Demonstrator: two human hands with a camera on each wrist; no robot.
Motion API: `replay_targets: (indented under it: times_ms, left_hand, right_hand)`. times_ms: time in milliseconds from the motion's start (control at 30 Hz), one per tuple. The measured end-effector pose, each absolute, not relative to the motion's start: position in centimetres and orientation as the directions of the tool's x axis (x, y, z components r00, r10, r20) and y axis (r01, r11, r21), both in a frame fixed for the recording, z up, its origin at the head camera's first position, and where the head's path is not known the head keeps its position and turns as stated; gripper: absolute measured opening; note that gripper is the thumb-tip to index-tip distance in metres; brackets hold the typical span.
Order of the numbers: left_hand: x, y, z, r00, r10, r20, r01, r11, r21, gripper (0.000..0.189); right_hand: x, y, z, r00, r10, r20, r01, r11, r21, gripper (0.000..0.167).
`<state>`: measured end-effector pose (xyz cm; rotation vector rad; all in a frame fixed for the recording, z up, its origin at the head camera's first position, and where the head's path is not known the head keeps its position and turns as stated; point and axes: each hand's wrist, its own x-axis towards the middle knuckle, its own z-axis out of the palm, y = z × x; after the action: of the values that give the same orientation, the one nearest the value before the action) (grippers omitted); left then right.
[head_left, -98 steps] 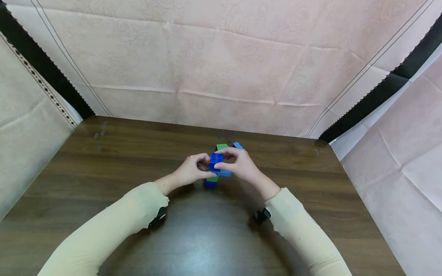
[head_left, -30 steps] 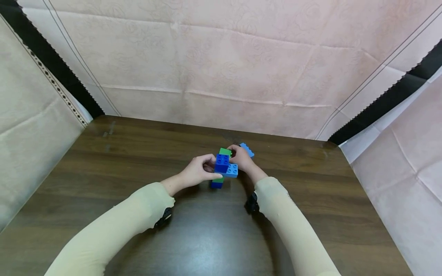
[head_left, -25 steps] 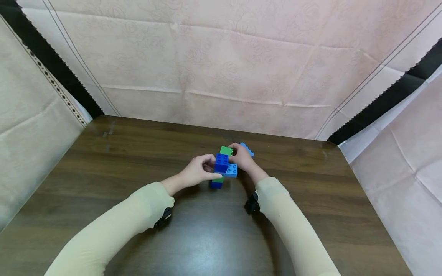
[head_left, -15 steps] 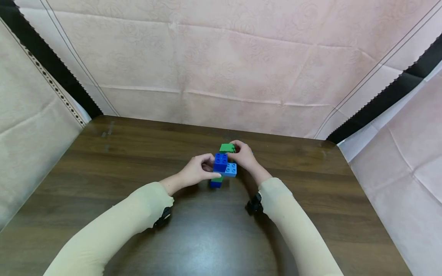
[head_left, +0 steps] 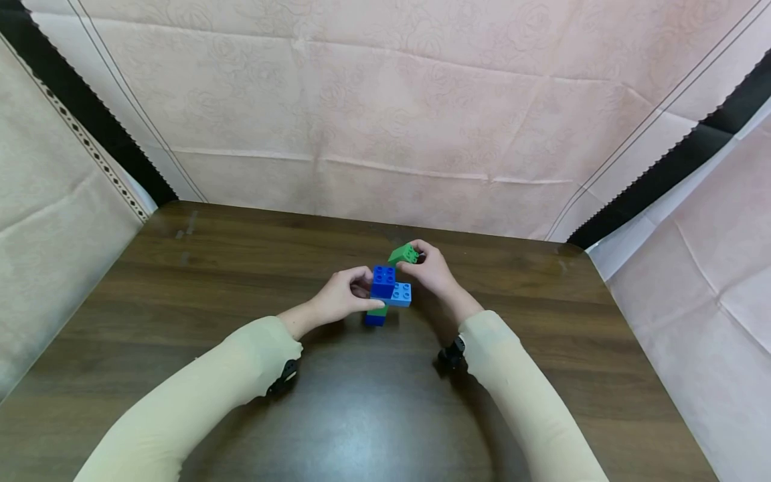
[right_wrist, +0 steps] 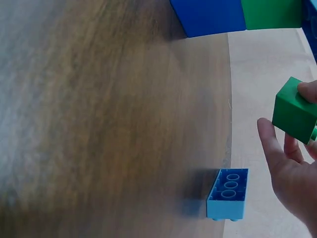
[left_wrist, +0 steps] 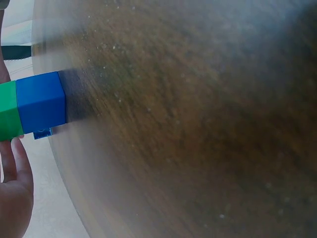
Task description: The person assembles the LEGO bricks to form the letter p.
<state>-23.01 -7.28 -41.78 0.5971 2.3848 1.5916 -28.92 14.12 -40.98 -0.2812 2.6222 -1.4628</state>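
Table (head_left: 361,415), head view: it is spreading wide on both sides of the hands and toward the near side between the sleeves (head_left: 199,388); its far edge is running beneath the pale cloth (head_left: 373,114).
Left hand (head_left: 338,294), head view: it is curling thumb and fingers round the block stack (head_left: 383,282), which is standing upright.
Right hand (head_left: 430,271), head view: it is pinching the green block (head_left: 402,254) between thumb and fingers, tilted, just beyond the stack's top.
Table edge, left wrist view: it is curving down the left side.
Left fingers, left wrist view: they are lying beside the stack's green part; the rest is out of sight.
Green block, right wrist view: the thumb is pressing it against the fingers, well apart from the stack.
Loose blue block (right_wrist: 229,193), right wrist view: it is lying on its side near the table's edge, apart from the right hand.
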Motion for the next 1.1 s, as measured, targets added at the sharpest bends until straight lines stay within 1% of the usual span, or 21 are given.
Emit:
replay_targets:
  times_ms: [267,433,767,1100]
  left_hand:
    - [-23.0,-7.4,-41.7,-0.895,0.444,0.048,0.212,0.329,0.92,0.033]
    - [-23.0,-7.3,-41.8,-0.895,0.443,0.042,0.209,0.336,0.918,0.033]
    - [-23.0,-7.3,-41.9,-0.897,0.44,0.045,0.214,0.342,0.915,0.032]
    - [-23.1,-7.2,-41.9,-0.898,0.438,0.045,0.215,0.347,0.913,0.032]
  right_hand:
    - [-28.2,14.5,-40.6,-0.968,-0.251,0.026,-0.158,0.521,-0.839,0.035]
    - [-28.0,14.8,-40.5,-0.965,-0.261,0.033,-0.17,0.524,-0.835,0.037]
    - [-27.0,15.3,-39.5,-0.958,-0.287,0.03,-0.175,0.496,-0.85,0.037]
    - [-26.3,16.0,-39.2,-0.941,-0.33,0.079,-0.235,0.469,-0.851,0.038]
